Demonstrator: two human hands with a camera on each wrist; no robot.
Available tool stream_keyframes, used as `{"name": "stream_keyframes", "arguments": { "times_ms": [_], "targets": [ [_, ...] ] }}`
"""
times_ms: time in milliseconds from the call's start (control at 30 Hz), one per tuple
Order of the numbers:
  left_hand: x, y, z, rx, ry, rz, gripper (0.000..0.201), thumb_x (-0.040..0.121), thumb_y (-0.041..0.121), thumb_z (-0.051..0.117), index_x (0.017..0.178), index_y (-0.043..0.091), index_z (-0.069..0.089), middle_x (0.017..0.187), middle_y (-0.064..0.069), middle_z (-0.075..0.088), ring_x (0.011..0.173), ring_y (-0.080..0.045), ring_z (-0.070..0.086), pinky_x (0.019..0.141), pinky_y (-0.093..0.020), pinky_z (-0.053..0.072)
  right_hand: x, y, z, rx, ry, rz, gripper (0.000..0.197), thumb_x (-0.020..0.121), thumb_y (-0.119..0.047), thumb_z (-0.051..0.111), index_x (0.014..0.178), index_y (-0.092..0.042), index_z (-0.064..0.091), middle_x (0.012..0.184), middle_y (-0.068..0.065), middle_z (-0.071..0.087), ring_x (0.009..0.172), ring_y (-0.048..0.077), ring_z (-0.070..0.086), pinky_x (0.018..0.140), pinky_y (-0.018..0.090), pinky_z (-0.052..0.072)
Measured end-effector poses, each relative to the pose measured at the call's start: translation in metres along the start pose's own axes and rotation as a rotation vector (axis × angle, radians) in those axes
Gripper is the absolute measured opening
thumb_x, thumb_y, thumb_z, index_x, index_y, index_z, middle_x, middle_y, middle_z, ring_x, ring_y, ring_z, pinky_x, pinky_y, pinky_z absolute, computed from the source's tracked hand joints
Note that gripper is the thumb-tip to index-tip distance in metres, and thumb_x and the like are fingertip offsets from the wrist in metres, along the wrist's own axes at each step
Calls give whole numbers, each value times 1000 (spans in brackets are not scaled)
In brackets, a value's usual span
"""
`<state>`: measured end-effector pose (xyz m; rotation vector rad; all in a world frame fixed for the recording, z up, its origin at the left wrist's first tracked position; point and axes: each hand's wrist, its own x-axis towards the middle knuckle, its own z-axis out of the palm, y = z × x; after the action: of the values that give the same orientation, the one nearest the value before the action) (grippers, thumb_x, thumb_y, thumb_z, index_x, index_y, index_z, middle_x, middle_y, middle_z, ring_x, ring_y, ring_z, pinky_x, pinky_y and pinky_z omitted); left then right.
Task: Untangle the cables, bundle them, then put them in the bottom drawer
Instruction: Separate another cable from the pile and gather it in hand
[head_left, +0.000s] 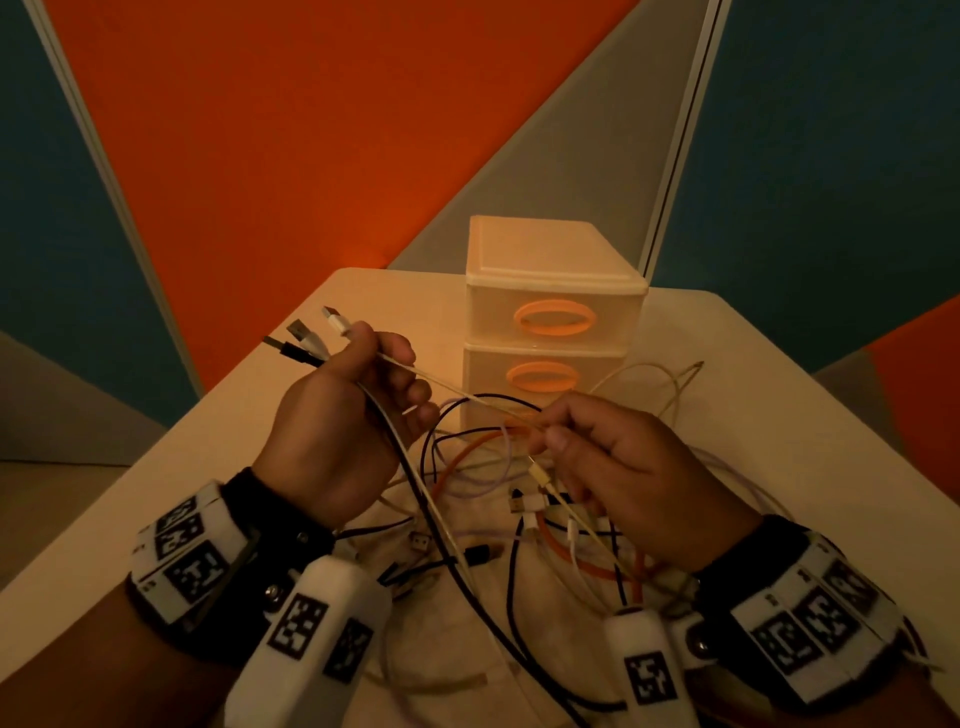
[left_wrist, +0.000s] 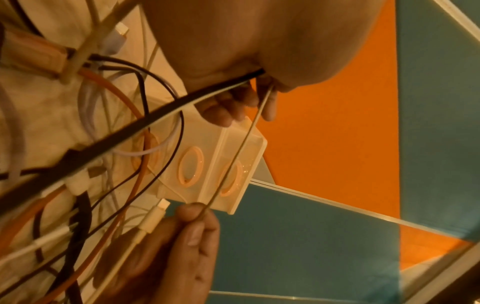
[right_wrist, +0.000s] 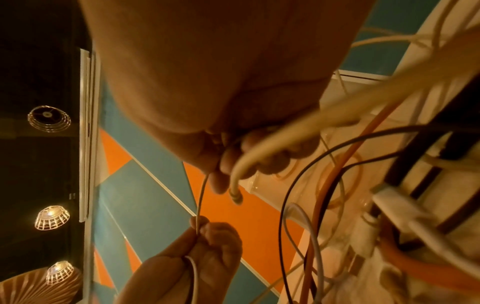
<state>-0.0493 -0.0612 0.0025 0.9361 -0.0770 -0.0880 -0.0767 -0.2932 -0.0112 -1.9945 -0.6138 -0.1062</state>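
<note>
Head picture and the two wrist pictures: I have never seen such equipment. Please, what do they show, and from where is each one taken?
There is no machine here: a person works with bare hands and wears cameras. The head picture looks down from the head. The other two look along each wrist at the fingers. The left hand grips several cables, and their USB plugs stick out above the fist. The right hand pinches one thin pale cable, stretched between both hands. Below, on the table, lies a tangle of cables, black, orange and white. Behind it stands a small drawer unit.

Tangled black, white and orange cables (head_left: 527, 503) sprawl before the cream three-drawer unit (head_left: 550, 280), drawers shut.
</note>
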Motion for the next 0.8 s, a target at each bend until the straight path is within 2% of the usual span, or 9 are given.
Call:
{"name": "stream_keyframes", "arguments": {
  "times_ms": [100,200,267,367,433,533,633,733,800],
  "targets": [
    [1,2,0,-127,-74,9,48,107,41,35,77,10,57,100,-13,69,109,-30,68,99,-42,52,3,-1,1,-16,-26,28,18,101,-21,56,99,-24,74,84,6,73,61,10,54,59,25,45],
    [-3,5,5,-316,-191,6,51,107,40,34,75,7,56,126,-24,66,124,-39,61,104,-48,47,5,-2,-7,-84,-64,119,21,99,-15,57,93,-22,76,64,-10,67,55,1,54,57,20,44],
    [-6,8,9,-371,-251,20,51,108,40,33,77,6,56,126,-25,66,124,-39,61,101,-49,49,6,-3,-13,-169,-92,175,24,98,-18,56,84,-25,75,56,-6,60,51,5,51,56,26,43],
    [-11,8,9,-360,-295,5,46,106,39,35,78,9,56,104,-18,73,111,-34,69,88,-42,59,6,-8,-19,-248,-145,239,24,99,-26,55,84,-27,75,59,-2,63,51,6,53,56,27,44],
    [-12,6,6,-304,-356,-43,45,108,39,32,79,12,53,86,-10,71,92,-27,73,76,-36,60,10,-12,-24,-424,-121,244,30,96,-45,55,79,-26,73,64,0,67,55,7,59,60,32,50],
    [-11,3,3,-235,-506,-157,45,110,40,27,81,12,48,76,-8,64,69,-23,67,66,-31,56,17,-16,-32,-720,85,249,71,76,-81,45,68,-14,65,65,3,64,63,15,62,62,39,51],
    [-8,1,1,-198,-604,-227,43,110,39,26,82,12,44,79,-14,67,59,-25,64,58,-30,56,20,-18,-29,-731,186,149,55,86,-68,53,67,-16,60,63,0,60,62,14,58,62,39,49],
    [-7,2,-1,-181,-675,-288,42,110,38,26,81,12,41,78,-16,67,52,-26,63,52,-30,54,21,-17,-31,-420,97,122,29,93,-45,57,79,-23,68,73,-5,69,70,10,62,70,41,53],
    [-8,0,-1,-127,-689,-300,41,109,37,28,79,13,42,76,-16,67,50,-26,63,50,-28,52,22,-20,-38,-461,71,162,29,87,-49,57,78,-24,71,69,-12,67,66,3,60,67,38,51]
  ]
}}
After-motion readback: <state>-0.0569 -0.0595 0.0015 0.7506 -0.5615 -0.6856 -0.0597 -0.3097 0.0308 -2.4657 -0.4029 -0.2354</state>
